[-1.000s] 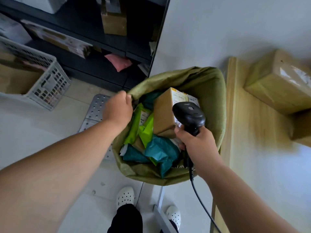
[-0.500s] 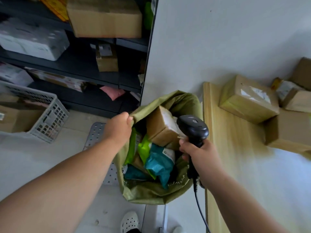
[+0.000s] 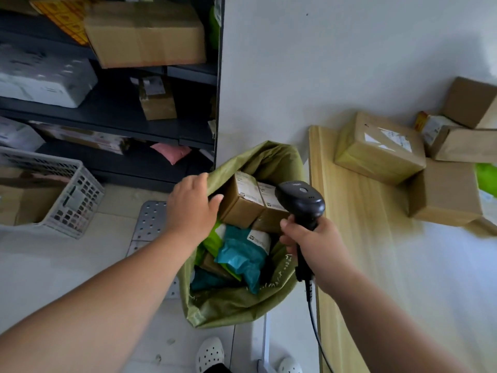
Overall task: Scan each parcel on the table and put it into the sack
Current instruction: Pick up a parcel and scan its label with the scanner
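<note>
A green woven sack (image 3: pixel 242 310) stands open on the floor beside the wooden table (image 3: pixel 363 251). Inside it lie a cardboard box (image 3: pixel 242 208) with labels, a teal mailer bag (image 3: pixel 242 259) and other green bags. My left hand (image 3: pixel 192 208) is at the sack's left rim with its fingers loosened and thumb spread. My right hand (image 3: pixel 314 238) grips a black corded scanner (image 3: pixel 301 200) over the sack's right side. On the table, several brown parcels remain: a taped box (image 3: pixel 379 146), a plain box (image 3: pixel 443 195) and more (image 3: pixel 470 103) behind.
A dark shelf rack (image 3: pixel 107 117) with boxes stands at the left against the wall. A white plastic crate (image 3: pixel 78 200) sits on the floor, with a perforated metal plate (image 3: pixel 150 219) beside the sack. My white shoes (image 3: pixel 209 354) are below the sack.
The view has tilted up, bringing more of the table's parcels into sight. My left hand went from a closed grip on the sack's rim to loosened fingers. The scanner stays over the sack.
</note>
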